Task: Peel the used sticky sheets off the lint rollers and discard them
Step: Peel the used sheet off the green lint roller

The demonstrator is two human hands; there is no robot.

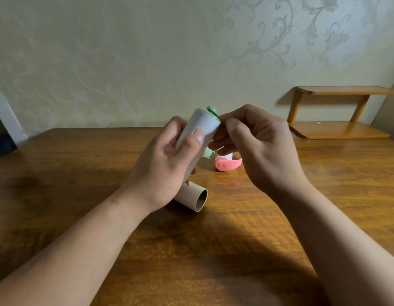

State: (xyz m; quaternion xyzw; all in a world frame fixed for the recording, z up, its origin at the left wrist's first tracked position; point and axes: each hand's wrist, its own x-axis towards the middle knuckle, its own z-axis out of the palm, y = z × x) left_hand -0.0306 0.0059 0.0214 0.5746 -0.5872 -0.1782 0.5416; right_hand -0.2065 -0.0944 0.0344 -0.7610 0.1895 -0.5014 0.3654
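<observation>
Green lint roller [201, 125] sits tilted in the left hand [167, 164], fingers curled around it above the desk [81, 173]; the right hand [257, 146] pinches its upper edge.

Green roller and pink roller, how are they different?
The green roller is up in the air, gripped by the left hand, with the right hand pinching at its top edge; the pink roller lies on the table, untouched. One's plastic is green, the other's pink. Both carry a white roll.
</observation>
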